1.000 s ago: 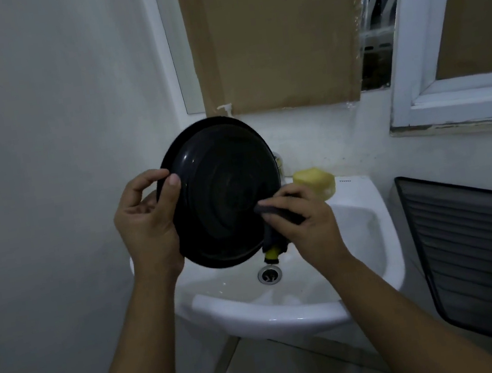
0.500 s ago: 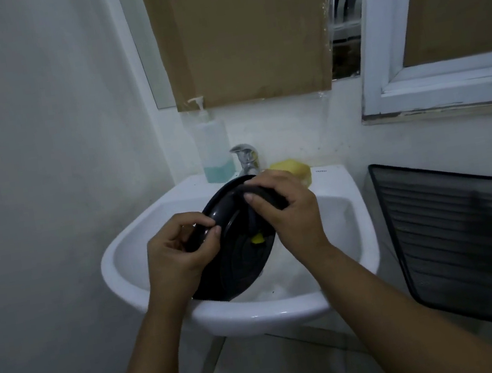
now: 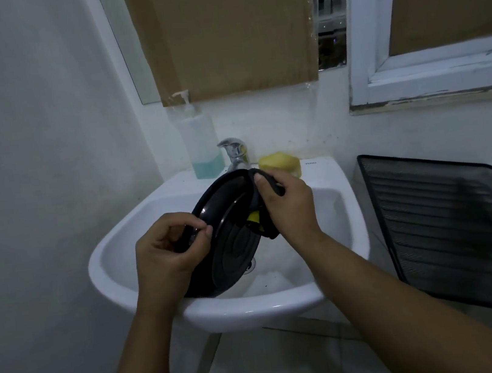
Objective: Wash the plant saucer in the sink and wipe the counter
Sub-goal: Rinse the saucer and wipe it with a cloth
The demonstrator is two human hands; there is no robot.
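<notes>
- Scrubbing: pinches saucer (image 3: 230,243) rim in left hand (image 3: 165,255), over sink's (image 3: 250,310) front edge.
- Clasps scrub pad (image 3: 267,188) on top rim, right hand (image 3: 289,208).
- Needs tap (image 3: 235,152) rinse next, likely.

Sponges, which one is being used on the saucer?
The dark sponge, gripped by the right hand against the saucer; the yellow sponge sits beside the tap.

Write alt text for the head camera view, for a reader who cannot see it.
Two bare hands hold a black saucer tilted over a white sink: the left hand grips its rim, and the right hand presses a dark scrubber against its upper edge. Behind them stand a tap, a soap bottle and a yellow sponge.
</notes>
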